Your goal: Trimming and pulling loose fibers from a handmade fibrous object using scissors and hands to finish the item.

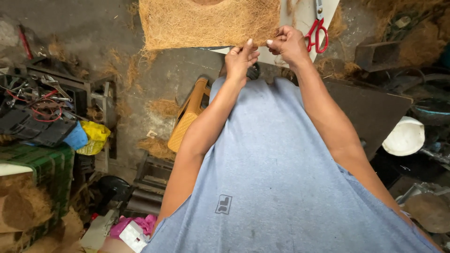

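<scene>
A flat mat of tan coir fibre (206,21) lies on a pale work surface (300,18) in front of me. My left hand (240,60) pinches the mat's near edge between thumb and fingers. My right hand (288,44) grips the mat's near right corner, fingers curled. Both hands sit close together at that edge. Red-handled scissors (318,33) lie on the surface just right of my right hand.
An orange plastic stool (187,115) stands on the floor below the mat. At the left are a tray of tools and wires (37,110) and a yellow bag (93,136). A white bowl (404,136) and a dark board (370,110) sit at the right. Loose fibre litters the floor.
</scene>
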